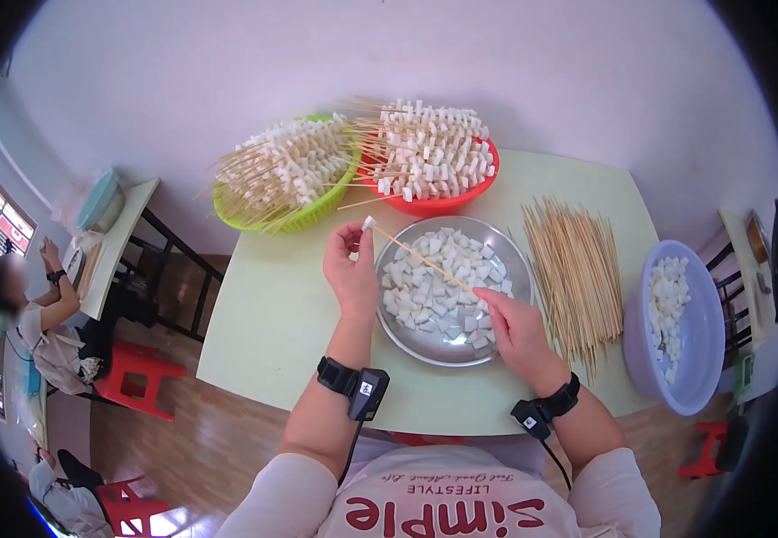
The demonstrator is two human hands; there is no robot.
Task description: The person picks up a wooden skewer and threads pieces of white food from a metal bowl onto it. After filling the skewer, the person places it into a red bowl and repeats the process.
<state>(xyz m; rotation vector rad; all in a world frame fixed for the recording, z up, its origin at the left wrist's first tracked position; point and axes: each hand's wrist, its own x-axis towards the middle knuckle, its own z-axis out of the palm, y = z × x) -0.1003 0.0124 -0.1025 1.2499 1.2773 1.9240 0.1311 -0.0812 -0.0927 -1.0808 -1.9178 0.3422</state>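
Note:
A bamboo skewer (425, 261) slants over a round metal tray (398, 344) of white chunks (443, 269). Its lower right end is pinched between thumb and fingers of my right hand (516, 334), above the tray's right side. At the other end, a small white chunk (369, 223) sits at the skewer's tip, between the thumb and fingertips of my left hand (351, 273), just beyond the tray's upper left rim. Right of the tray lies a wide pile of bare skewers (574, 278).
Behind the tray, a green basket (326, 199) and a red basket (434, 206) hold heaped, loaded skewers. A purple basin (701, 336) with more white chunks stands at the table's (268, 314) right edge. Two people (53, 336) sit at the left, near red stools (138, 372).

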